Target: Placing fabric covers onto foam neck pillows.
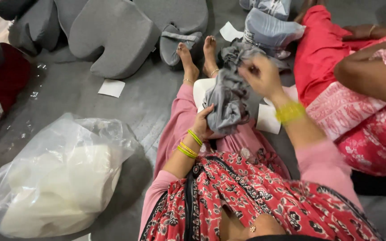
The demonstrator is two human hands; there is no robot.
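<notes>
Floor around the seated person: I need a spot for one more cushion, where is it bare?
Bare grey floor lies between the grey cushions, the plastic bag and the person's left leg. The right side is crowded: a neighbour's red clothing, paper sheets, wrapped cushions.

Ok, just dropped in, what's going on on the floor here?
A person sits on the floor with legs stretched out, working a bunched grey fabric cover over their lap. The left hand grips its lower end, while the right hand pinches the upper part. A white foam piece lies under the cover. Grey cushions are piled ahead, and a clear plastic bag of white foam sits to the left. Another person in red sits to the right.
</notes>
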